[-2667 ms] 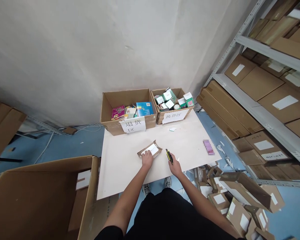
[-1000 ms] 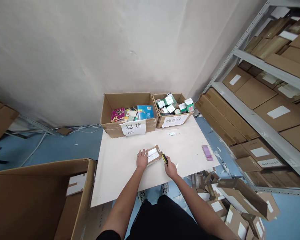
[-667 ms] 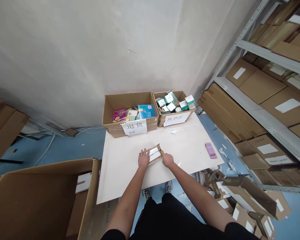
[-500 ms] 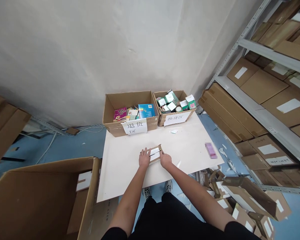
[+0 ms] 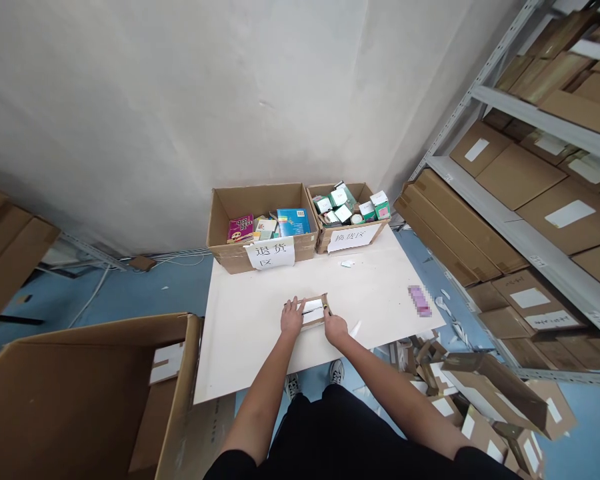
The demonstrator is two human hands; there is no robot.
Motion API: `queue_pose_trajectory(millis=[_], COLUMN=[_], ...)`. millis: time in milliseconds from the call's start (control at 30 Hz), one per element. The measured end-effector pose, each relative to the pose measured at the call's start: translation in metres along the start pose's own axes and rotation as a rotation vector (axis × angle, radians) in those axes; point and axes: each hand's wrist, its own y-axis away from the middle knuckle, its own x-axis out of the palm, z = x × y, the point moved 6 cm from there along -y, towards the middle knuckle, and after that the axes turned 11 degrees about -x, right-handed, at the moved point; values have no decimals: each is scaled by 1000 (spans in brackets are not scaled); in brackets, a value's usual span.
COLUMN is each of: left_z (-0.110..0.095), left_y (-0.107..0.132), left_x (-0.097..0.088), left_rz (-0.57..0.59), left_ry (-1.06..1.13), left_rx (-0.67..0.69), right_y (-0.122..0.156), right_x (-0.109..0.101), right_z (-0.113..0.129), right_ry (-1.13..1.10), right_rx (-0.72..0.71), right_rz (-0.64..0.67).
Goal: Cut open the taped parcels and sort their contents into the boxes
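A small cardboard box (image 5: 314, 323) with a white label lies on the white table, and a dark line runs along the label. My left hand (image 5: 292, 317) holds the box's left end, fingers over its top. At the right end, my right hand (image 5: 335, 328) is closed around a small dark and yellow tool (image 5: 325, 307), which looks like a box cutter. Most of that tool is hidden by the fingers. Its tip touches or nearly touches the box; I cannot tell which.
Behind the box stand a carton of books (image 5: 220, 253) and a carton of small green-white boxes (image 5: 325, 241), both with paper signs. Paper scraps (image 5: 347, 264) and a blurred purple item (image 5: 419, 301) lie on the table (image 5: 245, 347). A large carton (image 5: 80, 393) is left; shelving (image 5: 500, 200) and discarded boxes (image 5: 495, 393) are right.
Both hands and the small box appear slightly further right and lower, while the view has shifted a little. The grip of both hands looks the same.
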Motion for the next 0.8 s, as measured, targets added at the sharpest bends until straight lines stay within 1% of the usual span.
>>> queue_pose_trajectory(millis=[133, 267, 367, 467, 533, 633, 700, 800], left_z=[-3, -3, -4, -8, -10, -15, -18, -20], left_y=[4, 3, 3, 7, 8, 6, 4, 1], left_x=[-3, -7, -10, -13, -15, -16, -18, -21], left_rz=[-8, 21, 25, -28, -64, -96, -106, -94], left_ry=[29, 56, 47, 54, 55, 19, -39, -117], left_rx=[20, -5, 17, 47, 32, -13, -18, 26], right_y=[15, 36, 51, 62, 68, 73, 70, 57], right_x=[2, 15, 23, 32, 40, 54, 65, 80], right_z=[-7, -19, -28, -35, -40, -47, -49, -46], right_ry=[-61, -102, -132, -212, -314, -534, -701, -969], right_rx=[22, 59, 65, 78, 107, 184, 243, 350], right_rz=[-13, -19, -84, -173, -267, -405, -476, -539])
